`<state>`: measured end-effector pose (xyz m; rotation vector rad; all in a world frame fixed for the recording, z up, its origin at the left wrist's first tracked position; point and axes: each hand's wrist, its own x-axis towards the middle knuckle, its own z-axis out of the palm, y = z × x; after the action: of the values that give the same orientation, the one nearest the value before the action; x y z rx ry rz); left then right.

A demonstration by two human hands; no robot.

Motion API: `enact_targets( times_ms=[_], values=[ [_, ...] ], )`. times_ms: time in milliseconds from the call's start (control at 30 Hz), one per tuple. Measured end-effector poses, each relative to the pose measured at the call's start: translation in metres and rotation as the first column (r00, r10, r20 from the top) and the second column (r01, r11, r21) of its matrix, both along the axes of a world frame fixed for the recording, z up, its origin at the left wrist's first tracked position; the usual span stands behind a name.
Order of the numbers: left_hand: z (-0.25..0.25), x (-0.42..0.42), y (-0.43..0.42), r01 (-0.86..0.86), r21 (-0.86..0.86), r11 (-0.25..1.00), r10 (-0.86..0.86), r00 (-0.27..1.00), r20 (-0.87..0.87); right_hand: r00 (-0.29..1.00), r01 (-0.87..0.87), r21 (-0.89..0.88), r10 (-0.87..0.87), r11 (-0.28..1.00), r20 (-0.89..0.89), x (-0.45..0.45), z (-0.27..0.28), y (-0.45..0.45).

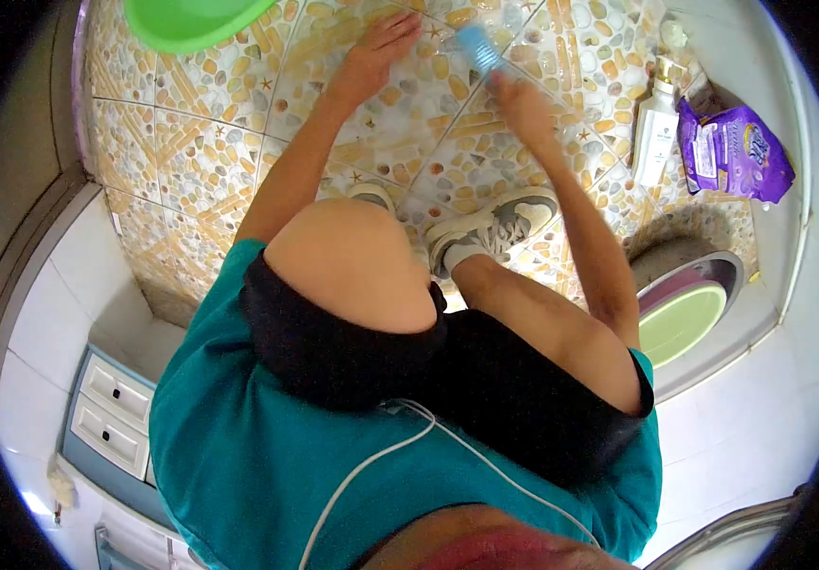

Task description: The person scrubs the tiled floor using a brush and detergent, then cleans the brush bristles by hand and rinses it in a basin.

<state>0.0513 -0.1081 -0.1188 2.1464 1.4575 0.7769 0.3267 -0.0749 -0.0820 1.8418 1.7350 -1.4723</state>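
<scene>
- Head view, down at floor level: apparently scrubbing, so best to press evenly and stroke short with a light-blue, ribbed, plastic-looking tool (479, 46), probably a brush.
- Steer clear of the tall white pump bottle (655, 138), out at three o'clock from the right hand (521, 103).
- Clenched around the tool's near end there, with finger detail blurred.
- Jutting from that fist toward eleven o'clock, low over glossy pebble-patterned tiles (381, 142); too blurred to judge contact.
- Holding nothing visible with the left hand (381, 57), at nine o'clock from the tool: fingers stretched out, nearly together.
</scene>
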Motion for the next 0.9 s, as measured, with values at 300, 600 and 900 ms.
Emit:
enact_targets(
  times_ms=[300, 600, 900],
  values=[
    [0.017, -0.006, -0.006, -0.026, -0.045, 0.999, 0.030, 0.996, 0.087, 0.974, -0.091, 0.023, 0.093, 0.996, -0.207, -0.013, -0.043, -0.028],
    [0.013, -0.019, -0.010, 0.002, -0.109, 0.994, -0.003, 1.000, -0.008, 0.935, -0.207, -0.247, 0.117, 0.947, -0.333, -0.049, -0.018, -0.092],
    [0.001, -0.018, -0.014, -0.053, -0.075, 0.996, 0.054, 0.999, 0.005, 0.989, -0.005, -0.030, 0.001, 1.000, -0.148, -0.049, 0.008, 0.006]
  ],
)
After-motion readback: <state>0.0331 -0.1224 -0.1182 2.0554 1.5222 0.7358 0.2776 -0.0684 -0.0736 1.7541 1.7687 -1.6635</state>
